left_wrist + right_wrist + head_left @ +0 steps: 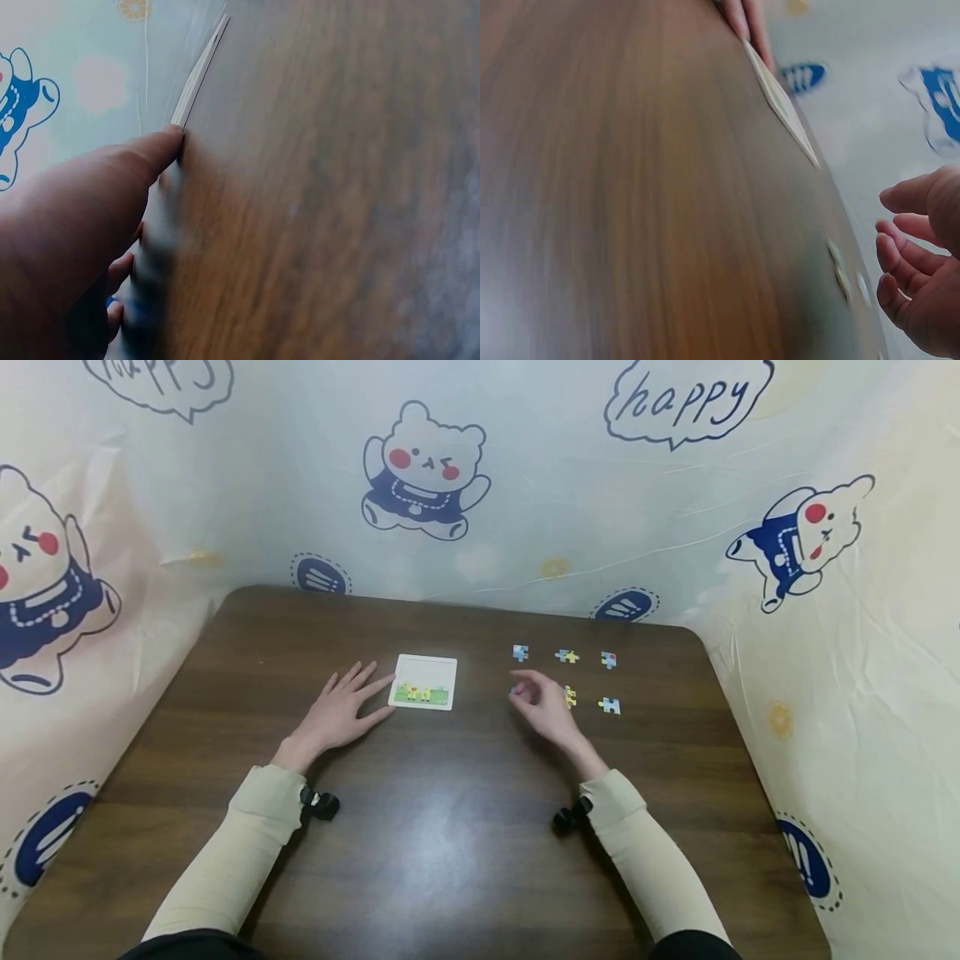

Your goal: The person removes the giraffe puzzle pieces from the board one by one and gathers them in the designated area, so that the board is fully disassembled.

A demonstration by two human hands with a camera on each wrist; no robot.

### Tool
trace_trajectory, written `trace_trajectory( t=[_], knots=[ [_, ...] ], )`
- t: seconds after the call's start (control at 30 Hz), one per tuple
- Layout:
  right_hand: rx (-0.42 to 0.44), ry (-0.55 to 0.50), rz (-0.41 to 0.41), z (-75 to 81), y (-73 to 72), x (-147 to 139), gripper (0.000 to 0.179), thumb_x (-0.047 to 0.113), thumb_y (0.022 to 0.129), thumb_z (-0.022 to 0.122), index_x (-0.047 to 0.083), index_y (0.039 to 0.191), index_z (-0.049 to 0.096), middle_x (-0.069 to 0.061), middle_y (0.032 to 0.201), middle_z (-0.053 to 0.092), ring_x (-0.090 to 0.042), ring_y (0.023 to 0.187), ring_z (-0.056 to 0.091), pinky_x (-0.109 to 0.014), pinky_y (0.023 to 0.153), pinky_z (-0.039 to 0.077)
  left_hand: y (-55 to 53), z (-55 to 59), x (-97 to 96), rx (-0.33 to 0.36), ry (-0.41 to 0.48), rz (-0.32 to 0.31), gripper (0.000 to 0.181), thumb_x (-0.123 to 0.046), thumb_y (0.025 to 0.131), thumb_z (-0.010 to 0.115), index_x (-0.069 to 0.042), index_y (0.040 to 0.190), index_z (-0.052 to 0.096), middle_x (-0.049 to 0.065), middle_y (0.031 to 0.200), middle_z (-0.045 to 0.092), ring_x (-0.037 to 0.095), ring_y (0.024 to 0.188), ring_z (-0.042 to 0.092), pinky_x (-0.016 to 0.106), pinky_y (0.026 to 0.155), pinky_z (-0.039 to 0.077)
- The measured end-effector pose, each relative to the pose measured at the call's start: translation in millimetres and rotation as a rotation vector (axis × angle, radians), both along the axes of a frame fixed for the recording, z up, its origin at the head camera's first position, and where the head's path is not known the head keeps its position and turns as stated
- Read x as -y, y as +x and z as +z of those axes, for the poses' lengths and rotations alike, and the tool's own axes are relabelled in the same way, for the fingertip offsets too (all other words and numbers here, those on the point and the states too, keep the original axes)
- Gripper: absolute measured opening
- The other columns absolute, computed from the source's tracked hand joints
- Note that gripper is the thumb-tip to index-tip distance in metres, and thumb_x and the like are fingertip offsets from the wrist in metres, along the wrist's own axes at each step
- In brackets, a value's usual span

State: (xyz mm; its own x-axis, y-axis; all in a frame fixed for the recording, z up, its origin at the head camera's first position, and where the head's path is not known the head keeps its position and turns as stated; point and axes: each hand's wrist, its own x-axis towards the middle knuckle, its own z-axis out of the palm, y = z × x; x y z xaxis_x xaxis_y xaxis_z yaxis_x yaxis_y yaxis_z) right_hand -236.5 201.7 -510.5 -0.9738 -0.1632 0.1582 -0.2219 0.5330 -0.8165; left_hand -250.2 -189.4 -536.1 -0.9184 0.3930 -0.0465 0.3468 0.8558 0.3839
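A white square puzzle tray (423,665) with a green and yellow strip of picture along its near side lies on the table. My left hand (337,717) spreads its fingers flat, thumb and forefinger touching the tray's left edge. To the right lie several small jigsaw pieces, among them a blue one (520,652), a yellow-blue one (567,656) and one with red (609,660). Over the nearer row hovers my right hand (550,710), partly covering a yellow piece (571,696). In the right wrist view its thumb and fingers stand apart with nothing between them, above a piece (838,270) on the table.
The brown wooden table (420,860) has a patterned curtain (540,510) behind it and at both sides. Another blue jigsaw piece (610,706) lies right of the right hand. Black wrist cameras sit at both sleeve cuffs.
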Motion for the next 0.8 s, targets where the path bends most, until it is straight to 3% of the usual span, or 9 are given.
trace_trajectory(
  t=[0.47,0.6,0.8],
  knots=[
    [0.029,0.098,0.229,0.4,-28.6,119.1,0.042,0.009,0.098,0.082,-0.001,0.138,0.072,-0.015,0.105,0.078,-0.014,0.080,0.064,-0.018,0.071,0.047,-0.4,-2.8,-1.7,0.000,0.013,0.018,0.072,-0.050,0.110,0.062,-0.024,0.173,0.038,0.021,0.184,0.020,0.049,0.172,0.012,0.075,0.136,0.005],
    [0.070,0.138,0.223,-4.2,-33.3,138.0,0.044,0.012,0.097,0.084,0.000,0.137,0.073,-0.015,0.106,0.077,-0.014,0.083,0.062,-0.018,0.072,0.046,-0.5,-3.0,-2.4,-0.008,0.016,0.013,0.071,-0.049,0.110,0.063,-0.024,0.172,0.039,0.022,0.183,0.021,0.049,0.172,0.013,0.075,0.136,0.006],
    [0.081,0.214,0.145,-13.3,-34.3,154.1,0.042,0.018,0.095,0.087,0.003,0.132,0.077,-0.013,0.105,0.075,-0.020,0.094,0.066,-0.027,0.085,0.052,-1.1,-1.3,-2.0,-0.007,0.018,0.012,0.071,-0.050,0.110,0.062,-0.024,0.172,0.040,0.021,0.184,0.021,0.048,0.172,0.013,0.074,0.136,0.005]
  ],
)
